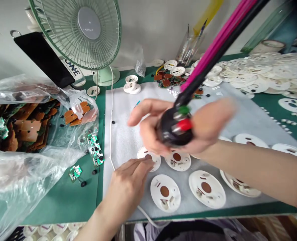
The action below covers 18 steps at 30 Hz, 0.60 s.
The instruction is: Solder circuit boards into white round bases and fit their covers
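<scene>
My right hand [152, 132] is wrapped round a black power screwdriver [174, 129], upright and seen from above. It has a red and a green button on top, and a black cord and a magenta strap [213, 47] run up from it. Its tip is hidden. The thumb is smeared by motion. Below it my left hand [130, 180] presses its fingers onto a white round plate [156, 163] with a brown centre, partly covering it. Beside this plate lies a similar plate [182, 164]. Two more plates, a nearer plate [172, 201] and its neighbour [218, 197], lie in the front row.
A plastic bag [63, 160] of brown circuit boards is on the left, with green boards [95, 149] beside it. A green fan [105, 78] stands behind. White covers [271, 72] are heaped at back right. A white cable [111, 117] crosses the grey mat [128, 134].
</scene>
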Available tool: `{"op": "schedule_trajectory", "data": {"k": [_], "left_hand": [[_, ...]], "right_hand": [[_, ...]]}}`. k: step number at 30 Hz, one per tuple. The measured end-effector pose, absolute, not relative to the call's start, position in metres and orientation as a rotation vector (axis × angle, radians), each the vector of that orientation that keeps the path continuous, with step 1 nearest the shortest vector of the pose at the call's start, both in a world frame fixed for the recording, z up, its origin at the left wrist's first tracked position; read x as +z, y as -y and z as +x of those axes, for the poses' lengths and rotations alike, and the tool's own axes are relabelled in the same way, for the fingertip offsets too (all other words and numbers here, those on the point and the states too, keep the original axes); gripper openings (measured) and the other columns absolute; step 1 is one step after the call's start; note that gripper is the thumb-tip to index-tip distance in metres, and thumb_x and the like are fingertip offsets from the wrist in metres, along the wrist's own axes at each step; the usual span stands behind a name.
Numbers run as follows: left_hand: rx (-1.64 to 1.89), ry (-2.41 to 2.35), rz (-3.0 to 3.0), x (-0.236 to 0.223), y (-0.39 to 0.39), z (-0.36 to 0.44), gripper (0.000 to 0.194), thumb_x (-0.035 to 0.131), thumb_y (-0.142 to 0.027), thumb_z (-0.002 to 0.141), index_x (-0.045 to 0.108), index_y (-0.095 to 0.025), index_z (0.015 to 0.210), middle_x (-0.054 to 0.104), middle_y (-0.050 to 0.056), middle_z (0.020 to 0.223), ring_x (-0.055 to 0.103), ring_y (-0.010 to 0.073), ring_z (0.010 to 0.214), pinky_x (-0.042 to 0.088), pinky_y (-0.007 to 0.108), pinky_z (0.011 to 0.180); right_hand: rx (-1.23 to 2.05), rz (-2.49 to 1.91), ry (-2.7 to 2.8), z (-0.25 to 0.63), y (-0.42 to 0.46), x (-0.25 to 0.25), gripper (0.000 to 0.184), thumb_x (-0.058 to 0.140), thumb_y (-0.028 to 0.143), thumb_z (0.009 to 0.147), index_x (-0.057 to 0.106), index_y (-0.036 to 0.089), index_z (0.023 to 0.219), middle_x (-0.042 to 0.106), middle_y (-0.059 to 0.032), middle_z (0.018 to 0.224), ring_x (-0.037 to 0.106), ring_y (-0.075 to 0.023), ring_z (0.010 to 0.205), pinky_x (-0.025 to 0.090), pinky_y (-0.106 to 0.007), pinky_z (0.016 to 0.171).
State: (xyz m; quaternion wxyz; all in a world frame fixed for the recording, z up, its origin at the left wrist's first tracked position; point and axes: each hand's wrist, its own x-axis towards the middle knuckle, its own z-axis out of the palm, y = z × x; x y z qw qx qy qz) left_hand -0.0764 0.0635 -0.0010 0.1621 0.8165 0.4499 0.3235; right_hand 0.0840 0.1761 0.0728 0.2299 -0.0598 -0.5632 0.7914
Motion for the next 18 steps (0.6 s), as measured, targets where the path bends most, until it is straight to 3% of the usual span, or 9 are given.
{"op": "schedule_trajectory", "data": {"k": [2,4,10,14,18], "left_hand": [[1.009,-1.327,2.27,0.003,-0.063,-0.074,0.008,0.055,-0.015,0.098,0.063,-0.017,0.097,0.075,0.003,0.088,0.072,0.0154,0.081,0.06,0.026,0.072],[1.103,-1.367,2.242,0.007,-0.063,-0.071,0.015,0.055,-0.023,0.099,0.061,-0.017,0.087,0.071,0.001,0.076,0.069,0.0127,0.07,0.057,0.021,0.064],[1.191,-1.415,2.185,0.013,-0.061,-0.064,0.025,0.052,-0.028,0.101,0.062,-0.017,0.082,0.069,-0.001,0.071,0.068,0.0091,0.064,0.055,0.015,0.063],[1.129,-1.389,2.127,0.015,-0.057,-0.065,0.021,0.054,-0.023,0.099,0.066,-0.016,0.084,0.072,0.0,0.075,0.07,0.0098,0.064,0.056,0.015,0.062],[1.096,-1.441,2.117,0.02,-0.061,-0.076,0.013,0.056,-0.013,0.096,0.068,-0.017,0.093,0.075,0.001,0.084,0.072,0.0113,0.074,0.058,0.017,0.072]], "right_hand": [[2.193,-0.19,1.556,0.083,-0.173,0.077,0.062,0.017,0.058,0.097,0.049,0.008,0.079,0.043,0.0034,0.055,0.051,-0.0017,0.057,0.041,-0.01,0.056],[2.206,-0.211,1.551,0.083,-0.171,0.08,0.067,0.009,0.056,0.097,0.05,0.007,0.078,0.042,0.0039,0.054,0.05,-0.0006,0.056,0.039,-0.008,0.055],[2.255,0.012,1.498,0.099,-0.17,0.091,0.068,-0.008,0.047,0.093,0.047,0.009,0.078,0.044,0.0048,0.055,0.046,0.0016,0.052,0.039,-0.009,0.056],[2.279,0.328,1.38,0.101,-0.167,0.094,0.047,0.01,0.04,0.101,0.044,0.012,0.083,0.045,0.0048,0.059,0.045,0.0007,0.053,0.044,-0.012,0.061],[2.283,0.219,1.426,0.092,-0.166,0.086,0.034,0.039,0.044,0.099,0.047,0.012,0.09,0.043,0.0051,0.053,0.043,-0.0028,0.048,0.042,-0.015,0.054]]}}
